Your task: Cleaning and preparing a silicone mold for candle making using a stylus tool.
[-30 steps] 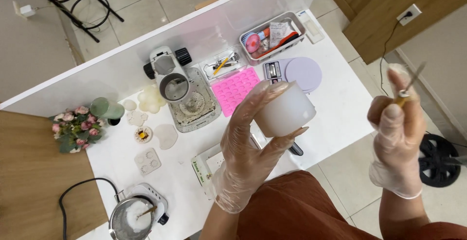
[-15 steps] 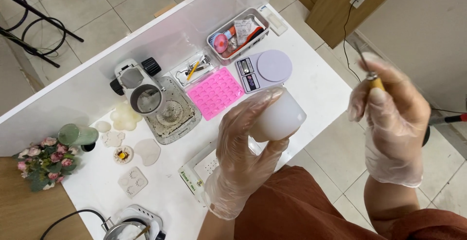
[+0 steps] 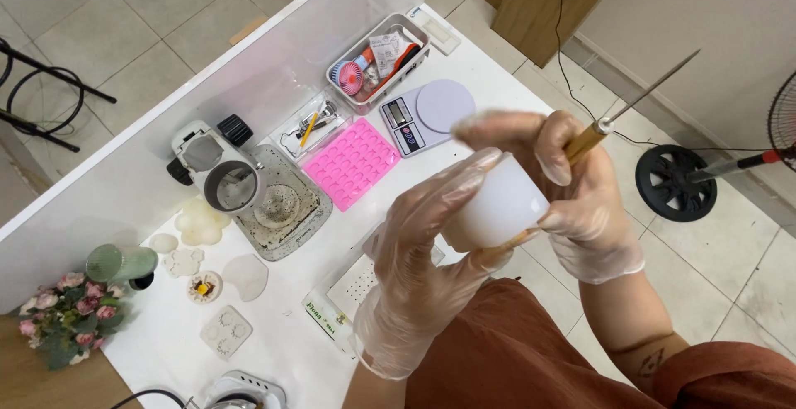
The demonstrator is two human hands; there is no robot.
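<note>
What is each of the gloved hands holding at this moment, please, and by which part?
The left hand grips the white cup around its side wall. The right hand holds a pointed tool by its wooden handle, fingers also touching the cup.

gloved left hand [image 3: 431, 251] gripping white cup [image 3: 497, 210], right hand [image 3: 580, 202] holding pick [image 3: 618, 114]

my left hand [image 3: 431, 243], in a clear thin plastic glove, is raised before me with fingers curled in a grip. my right hand [image 3: 580, 202], gloved alike, closes in a fist, touching the left's fingertips.
</note>
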